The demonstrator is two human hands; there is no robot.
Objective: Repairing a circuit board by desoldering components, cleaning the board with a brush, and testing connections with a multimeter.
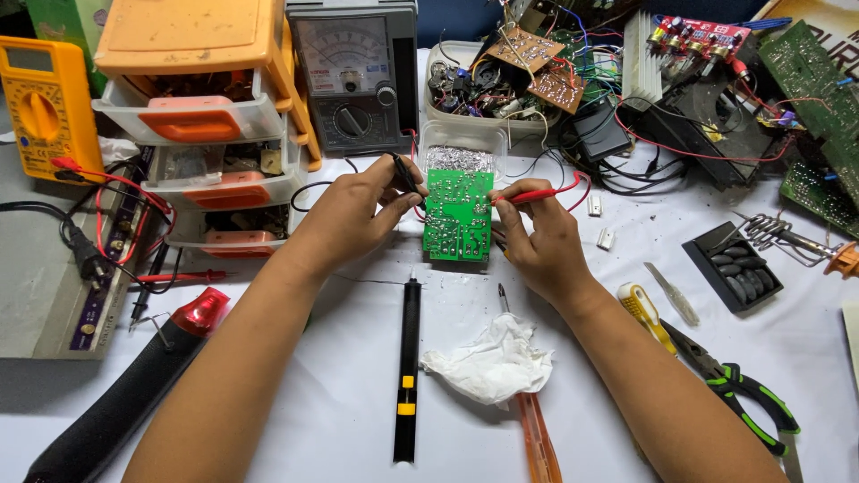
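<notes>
A green circuit board [458, 216] lies solder side up on the white table [340, 376], in the middle. My left hand [349, 215] holds a black test probe [407, 174] with its tip at the board's upper left edge. My right hand [541, 240] pinches a red test probe [537, 194] against the board's right edge. Both probe leads run back toward the grey analog multimeter [353, 76] standing behind the board.
Orange-and-clear drawers [206, 125] and a yellow digital multimeter [40, 103] stand at the left. A black pen-shaped tool [408, 367], crumpled tissue [490, 362], orange screwdriver [537, 429] and green-handled pliers [743, 394] lie near me. Loose boards and wires [626, 80] crowd the back right.
</notes>
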